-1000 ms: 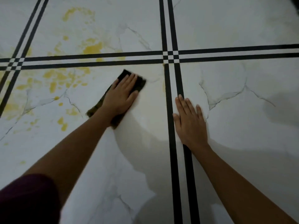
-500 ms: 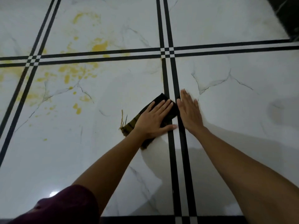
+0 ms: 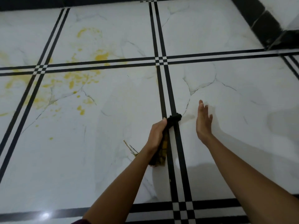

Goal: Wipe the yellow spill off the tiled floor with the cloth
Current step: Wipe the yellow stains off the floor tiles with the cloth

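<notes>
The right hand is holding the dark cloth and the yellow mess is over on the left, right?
Not quite: the head view shows the left hand gripping the dark cloth. The right hand is open and empty. The yellow mess is on the left.

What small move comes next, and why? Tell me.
Probably carry the cloth, bunched in the left hand, up and left to the yellow spill. The cloth sits on the black stripes, well clear of the stains; the right hand is open and empty.
</notes>
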